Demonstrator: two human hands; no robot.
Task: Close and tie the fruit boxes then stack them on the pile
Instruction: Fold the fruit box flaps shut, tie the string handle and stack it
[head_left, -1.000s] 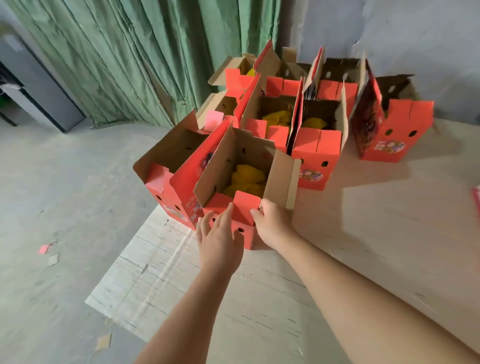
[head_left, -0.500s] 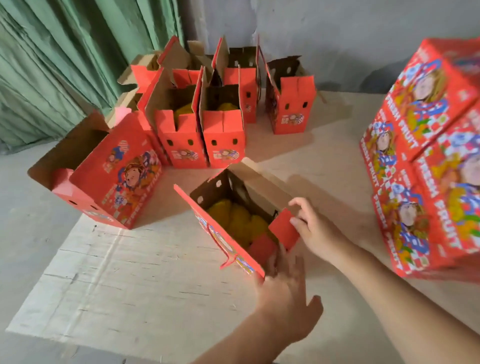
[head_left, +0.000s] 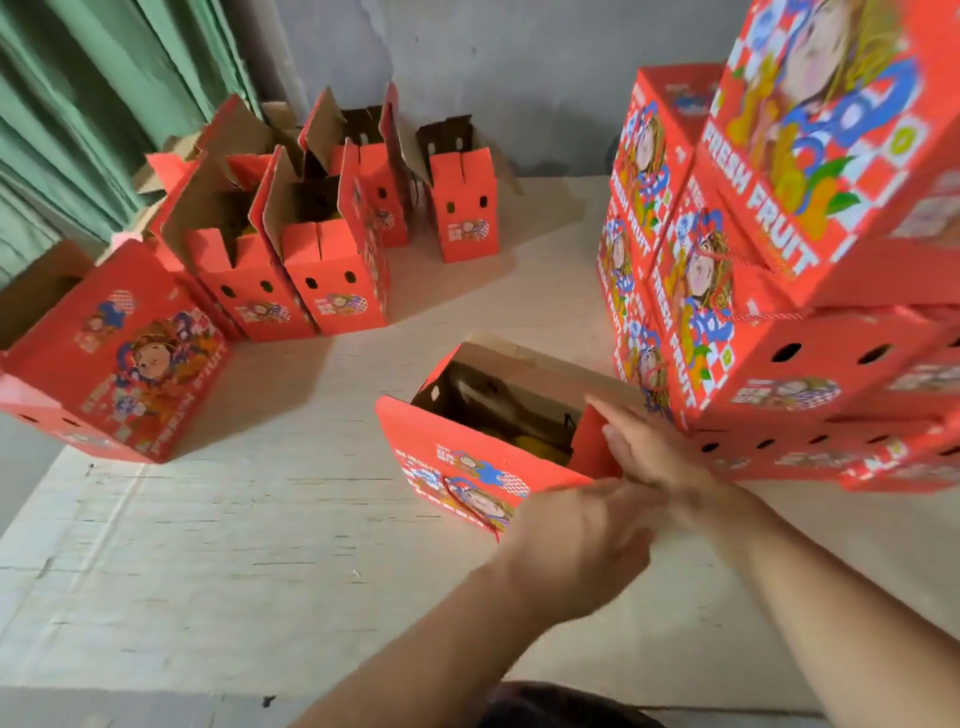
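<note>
Pulled nearer the person since half a second ago, the open red cardboard fruit box (head_left: 467, 462) now sits at centre frame, just beside the pile of closed red "FRESH FRUIT" boxes (head_left: 769, 322) that has swung into view along the right edge. Its long flaps stand up and yellow fruit (head_left: 540, 447) shows inside. The right hand (head_left: 649, 447) holds the small red end flap (head_left: 589, 441) at the box's near right corner, fingers against its outer face. The left hand (head_left: 571, 535) is blurred at the near long side; whether it grips the printed flap or merely rests there cannot be told. A thin red cord (head_left: 470, 506) dangles down that side, untied. By this evidence the work on this box has barely begun: flaps must be folded shut, the cord tied, the box lifted onto the pile. In the upper left, a cluster of open red boxes (head_left: 311, 249) waits on the pale cardboard sheet (head_left: 234, 545), with one more red box (head_left: 119, 358) tipped over at the left edge.
</note>
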